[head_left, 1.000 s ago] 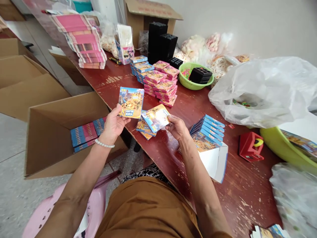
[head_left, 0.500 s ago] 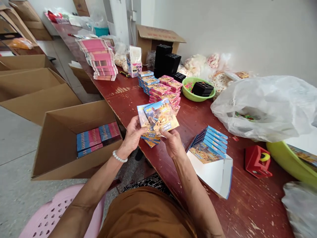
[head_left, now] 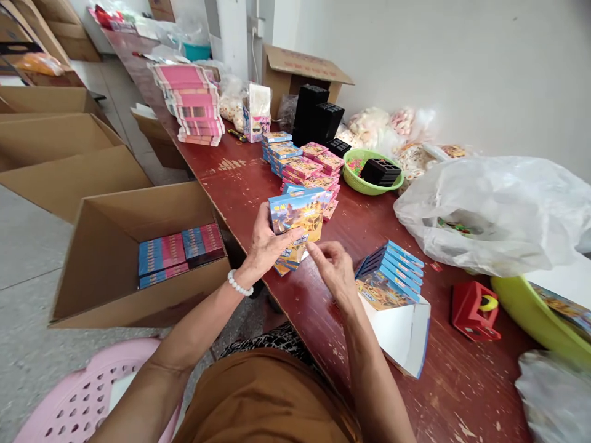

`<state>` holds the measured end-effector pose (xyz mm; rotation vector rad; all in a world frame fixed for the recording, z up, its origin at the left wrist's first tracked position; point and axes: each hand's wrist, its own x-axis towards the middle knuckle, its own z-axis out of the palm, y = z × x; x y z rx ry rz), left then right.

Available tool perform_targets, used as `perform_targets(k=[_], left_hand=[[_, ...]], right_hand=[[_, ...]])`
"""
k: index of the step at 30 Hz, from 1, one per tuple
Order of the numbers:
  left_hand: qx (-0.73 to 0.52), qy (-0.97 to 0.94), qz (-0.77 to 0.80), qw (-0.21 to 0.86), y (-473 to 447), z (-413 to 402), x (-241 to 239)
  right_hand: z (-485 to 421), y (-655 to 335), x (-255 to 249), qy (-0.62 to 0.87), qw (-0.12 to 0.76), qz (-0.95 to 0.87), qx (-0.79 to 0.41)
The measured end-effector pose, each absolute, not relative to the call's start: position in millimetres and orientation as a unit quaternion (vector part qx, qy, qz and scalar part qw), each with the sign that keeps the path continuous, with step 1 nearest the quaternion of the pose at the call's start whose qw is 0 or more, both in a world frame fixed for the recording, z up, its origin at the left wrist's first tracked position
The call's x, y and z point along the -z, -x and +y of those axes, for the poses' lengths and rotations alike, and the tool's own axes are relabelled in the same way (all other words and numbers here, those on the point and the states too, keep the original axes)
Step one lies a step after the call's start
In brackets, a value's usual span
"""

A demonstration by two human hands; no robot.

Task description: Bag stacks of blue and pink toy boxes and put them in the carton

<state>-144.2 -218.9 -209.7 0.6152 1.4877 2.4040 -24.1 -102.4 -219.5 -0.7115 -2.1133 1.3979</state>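
My left hand [head_left: 265, 246] is closed around a small blue-and-yellow printed carton [head_left: 298, 212], thumb across its front. The carton stands upright over the table edge, its top side showing. Just right of its lower corner is my right hand [head_left: 335, 267], fingers loosely bent and thumb pointing at the carton; nothing shows in its grip. Beneath the held carton lie more printed cartons [head_left: 286, 267], partly hidden. To the right, several blue cartons [head_left: 392, 271] lean in a row on an opened white-lined display box [head_left: 406, 338].
Left of the table [head_left: 462, 387] stands a cardboard box [head_left: 106, 277] holding blue and pink cartons. Stacked pink and blue cartons [head_left: 305, 166] lie ahead. A green basket [head_left: 369, 184], a plastic bag [head_left: 498, 209] and a red tape dispenser [head_left: 475, 311] stand rightward.
Two flat-looking cartons were fanned between both hands; now one squared-up carton stands in my left hand. My right hand has come off it, moving slightly right and down.
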Motion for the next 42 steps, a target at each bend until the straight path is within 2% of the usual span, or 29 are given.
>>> perform_targets(k=[2,4,7,10,14,17,19,21,24,31,35,39,42], left_hand=[[-0.813,-0.23,0.524,0.11,147,-223,210],[-0.801,-0.243,0.537,0.106,145,-225,213],[-0.785,-0.26,0.551,0.111,138,-223,221],[-0.757,-0.291,0.579,0.076,129,-221,228],[-0.733,-0.332,0.591,0.051,128,-224,230],[-0.743,-0.351,0.556,0.125,146,-232,222],[-0.76,-0.315,0.546,0.159,168,-239,218],[-0.766,-0.244,0.579,0.136,192,-245,223],[-0.728,-0.158,0.657,0.116,219,-248,244],[-0.703,-0.19,0.654,0.204,211,-233,292],[-0.715,-0.195,0.625,0.245,211,-229,296],[-0.706,-0.203,0.635,0.24,214,-231,295],[-0.69,-0.221,0.624,0.294,211,-230,294]], right_hand=[[-93,19,213,0.272,0.326,-0.745,-0.514],[-91,21,208,0.233,0.367,-0.69,-0.579],[-101,30,205,0.148,0.302,-0.599,-0.727],[-114,35,206,0.12,0.251,-0.537,-0.796],[-118,32,208,0.126,0.259,-0.512,-0.809],[-102,25,207,0.176,0.298,-0.487,-0.802],[-86,19,206,0.198,0.354,-0.468,-0.785],[-69,12,205,0.204,0.406,-0.455,-0.766],[-53,6,204,0.224,0.433,-0.433,-0.758],[-49,18,226,0.252,0.363,-0.426,-0.789],[-46,25,238,0.279,0.355,-0.401,-0.797],[-40,26,243,0.29,0.347,-0.397,-0.799],[-42,30,244,0.27,0.337,-0.396,-0.81]])
